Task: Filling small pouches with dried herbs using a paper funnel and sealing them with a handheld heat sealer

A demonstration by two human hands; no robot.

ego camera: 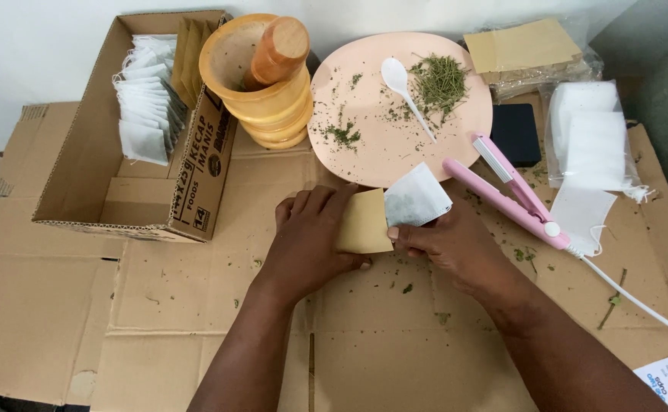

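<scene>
My left hand [309, 238] grips a small tan paper envelope [363, 223] over the cardboard-covered table. My right hand [448, 240] pinches a white filled tea bag [416, 198], whose lower end sits at the envelope's mouth. Both hands meet just below a pink plate [372, 145] that carries dried green herbs [438, 80] and a white plastic spoon [403, 88].
A pink flat-iron sealer [506, 191] with a white cord lies right of my hands. A wooden mortar and pestle [267, 76] stands beside an open cardboard box [90, 152] holding several white tea bags [147, 99]. Tan envelopes [521, 47] and bagged white pouches [593, 133] lie at the back right.
</scene>
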